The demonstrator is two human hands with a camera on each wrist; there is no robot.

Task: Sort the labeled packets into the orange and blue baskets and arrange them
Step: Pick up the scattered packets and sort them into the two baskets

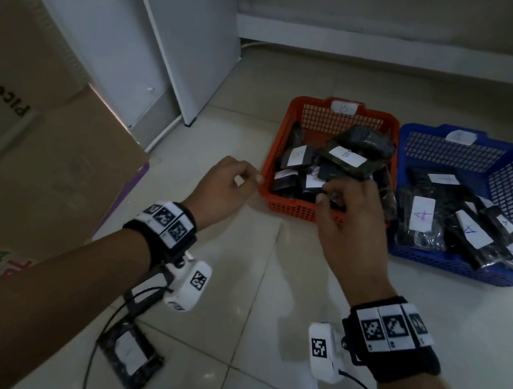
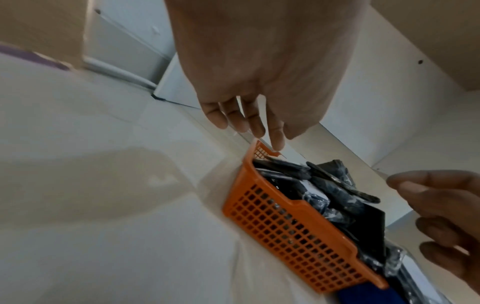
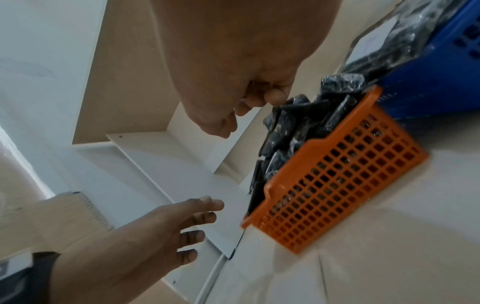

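The orange basket (image 1: 292, 210) (image 2: 298, 232) (image 3: 337, 185) holds several black packets, one with a white "B" label (image 1: 346, 155). Right beside it, the blue basket (image 1: 511, 182) (image 3: 428, 92) holds black packets labelled "A" (image 1: 422, 213). One more labelled packet (image 1: 129, 354) lies on the floor under my left forearm. My right hand (image 1: 330, 194) (image 3: 249, 107) hovers over the orange basket's near edge. Its fingers are loosely curled, with a fingertip against a packet top and nothing between thumb and fingers. My left hand (image 1: 247, 180) (image 2: 249, 123) hangs relaxed and empty just left of that basket.
A large cardboard box (image 1: 40, 166) stands on the left, with a white cabinet (image 1: 171, 36) behind it. A black cable (image 1: 108, 321) runs from my left wrist over the floor packet. Pale floor tiles (image 1: 252, 291) stretch in front of the baskets.
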